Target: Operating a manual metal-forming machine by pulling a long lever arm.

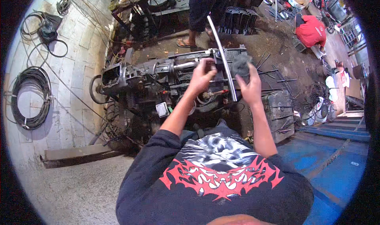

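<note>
Head view — left hand (202, 75) on machine (158, 72) | right hand (249, 86) grips rag (241, 63)

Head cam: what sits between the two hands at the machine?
In the head view, the long shiny metal rod runs diagonally between the left hand and the right hand, which holds a grey rag. Dark machine parts lie beneath.

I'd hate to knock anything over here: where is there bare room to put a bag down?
Bare concrete floor lies lower left, between the machine and the coiled cable. The blue floor at right is also open. Around both hands, left hand and right hand, the machine, metal tube and rods crowd everything.
</note>
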The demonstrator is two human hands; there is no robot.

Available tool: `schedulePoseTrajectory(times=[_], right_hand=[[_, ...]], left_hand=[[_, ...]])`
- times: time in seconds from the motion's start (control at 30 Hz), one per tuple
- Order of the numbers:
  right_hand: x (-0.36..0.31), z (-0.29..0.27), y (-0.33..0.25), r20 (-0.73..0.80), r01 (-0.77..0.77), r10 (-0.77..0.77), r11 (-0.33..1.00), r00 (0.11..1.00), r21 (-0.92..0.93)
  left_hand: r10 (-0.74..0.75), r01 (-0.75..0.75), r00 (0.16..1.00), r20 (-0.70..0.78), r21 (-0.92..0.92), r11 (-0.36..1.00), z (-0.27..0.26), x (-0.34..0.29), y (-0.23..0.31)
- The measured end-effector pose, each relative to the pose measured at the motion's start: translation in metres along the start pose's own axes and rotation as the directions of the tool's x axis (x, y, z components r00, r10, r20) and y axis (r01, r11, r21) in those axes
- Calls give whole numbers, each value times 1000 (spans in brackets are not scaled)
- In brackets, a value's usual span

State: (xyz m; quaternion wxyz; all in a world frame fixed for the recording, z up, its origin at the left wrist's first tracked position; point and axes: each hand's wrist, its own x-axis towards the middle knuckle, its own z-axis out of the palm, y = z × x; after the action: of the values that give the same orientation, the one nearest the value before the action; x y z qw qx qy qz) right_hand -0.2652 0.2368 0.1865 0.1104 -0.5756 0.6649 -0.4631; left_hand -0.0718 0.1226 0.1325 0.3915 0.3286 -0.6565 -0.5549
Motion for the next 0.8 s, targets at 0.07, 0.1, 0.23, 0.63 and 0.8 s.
schedulePoseTrajectory(times=[0.07,0.1,0.23,0.63,0.8], right_hand=[[-16,9,12,180,-28,60,984,982,-176],[-21,20,17,280,24,69,949,957,-315],[-15,73,29,232,-201,274,935,933,-293],[85,134,61,167,-99,216,846,962,-524],[120,146,62,195,-109,242,847,950,-520]], left_hand=[[-332,315,936,-115,-146,938,-30,-8,-40],[-365,365,906,-216,-40,930,-47,-19,-58],[-197,414,865,-461,434,800,-116,-60,-103],[-662,838,474,-581,527,139,-126,-141,-134],[-710,862,405,-576,499,87,-129,-141,-156]])
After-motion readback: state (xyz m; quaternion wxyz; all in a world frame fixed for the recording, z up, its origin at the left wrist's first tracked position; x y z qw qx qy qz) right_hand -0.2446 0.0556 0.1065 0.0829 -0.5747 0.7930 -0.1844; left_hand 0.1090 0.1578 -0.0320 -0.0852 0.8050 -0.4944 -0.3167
